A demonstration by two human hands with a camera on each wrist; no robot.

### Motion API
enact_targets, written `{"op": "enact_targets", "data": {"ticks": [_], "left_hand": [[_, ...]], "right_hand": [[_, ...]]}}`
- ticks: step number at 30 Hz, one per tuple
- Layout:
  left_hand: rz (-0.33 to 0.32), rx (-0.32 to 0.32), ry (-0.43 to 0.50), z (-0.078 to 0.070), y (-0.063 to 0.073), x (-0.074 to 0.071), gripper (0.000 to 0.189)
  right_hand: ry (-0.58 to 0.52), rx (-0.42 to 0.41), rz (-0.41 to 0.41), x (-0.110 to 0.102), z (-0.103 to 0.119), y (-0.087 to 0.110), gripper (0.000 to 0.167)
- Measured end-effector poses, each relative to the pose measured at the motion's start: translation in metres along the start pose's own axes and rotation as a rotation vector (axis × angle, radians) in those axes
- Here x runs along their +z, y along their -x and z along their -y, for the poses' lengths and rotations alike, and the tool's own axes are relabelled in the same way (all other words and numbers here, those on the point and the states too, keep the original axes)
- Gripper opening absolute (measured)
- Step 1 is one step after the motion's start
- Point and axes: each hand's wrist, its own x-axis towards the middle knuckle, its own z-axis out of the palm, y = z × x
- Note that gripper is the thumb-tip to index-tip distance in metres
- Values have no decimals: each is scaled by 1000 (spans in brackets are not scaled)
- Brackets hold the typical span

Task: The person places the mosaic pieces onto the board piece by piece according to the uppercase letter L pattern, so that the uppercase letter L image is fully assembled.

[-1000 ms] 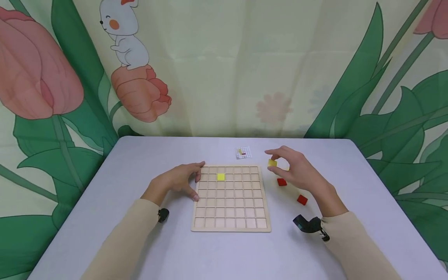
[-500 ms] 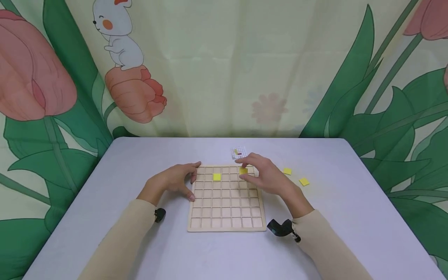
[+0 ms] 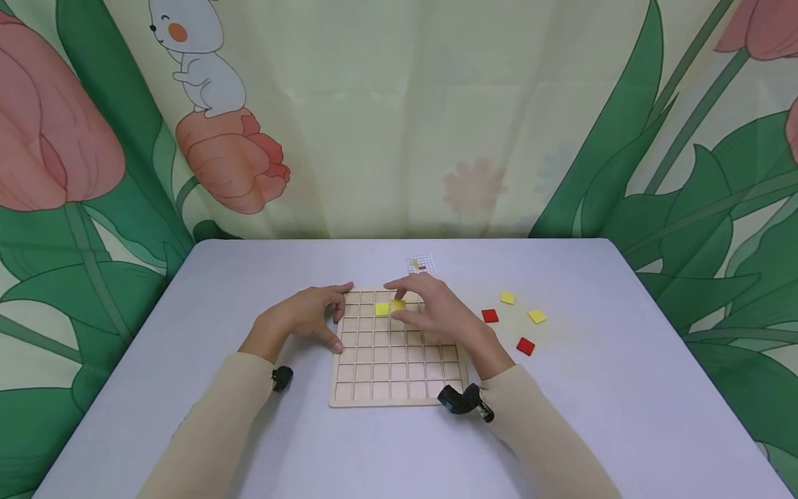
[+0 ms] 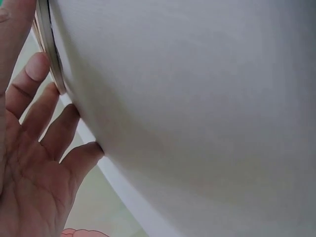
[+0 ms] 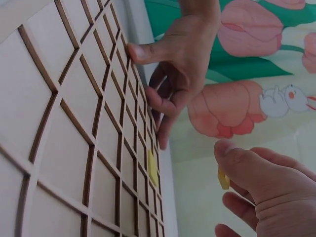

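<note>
A wooden grid board [image 3: 373, 374] lies on the table, one yellow square tile [image 3: 382, 310] set in a cell of its second row from the far side. My right hand [image 3: 445, 315] pinches another yellow tile [image 3: 397, 305] between thumb and fingers, close over the cell just right of the placed one. In the right wrist view the pinched tile [image 5: 223, 178] shows mostly behind the thumb. My left hand [image 3: 302, 319] rests along the board's left edge, thumb and fingertips touching the frame. Its spread fingers [image 4: 59, 131] appear beside the board's edge [image 4: 47, 39] in the left wrist view.
Right of the board lie two loose yellow tiles [image 3: 508, 298] and two red tiles [image 3: 490, 316]. A small printed grid card [image 3: 420, 263] with coloured squares sits beyond the board, partly behind my right hand. A patterned curtain [image 3: 374, 138] hangs behind the white table [image 3: 249, 263].
My right hand has carried the yellow tile leftward from beside the board to over it, uncovering the loose tiles. The left hand stays at the board's edge.
</note>
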Motion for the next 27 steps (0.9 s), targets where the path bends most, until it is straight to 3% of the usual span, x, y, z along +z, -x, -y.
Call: {"op": "enact_targets", "data": {"ticks": [4, 12, 21, 27], "left_hand": [[1, -9, 0, 3, 1, -1, 56], [1, 10, -10, 3, 0, -1, 57], [-23, 19, -34, 7, 3, -1, 56], [-10, 47, -31, 6, 0, -1, 56]], "right_hand": [[-19, -1, 22, 8, 3, -8, 49], [-19, 124, 66, 20, 1, -9, 50], [-55, 214, 127, 32, -2, -26, 53], [24, 308, 205, 34, -1, -25, 50]]}}
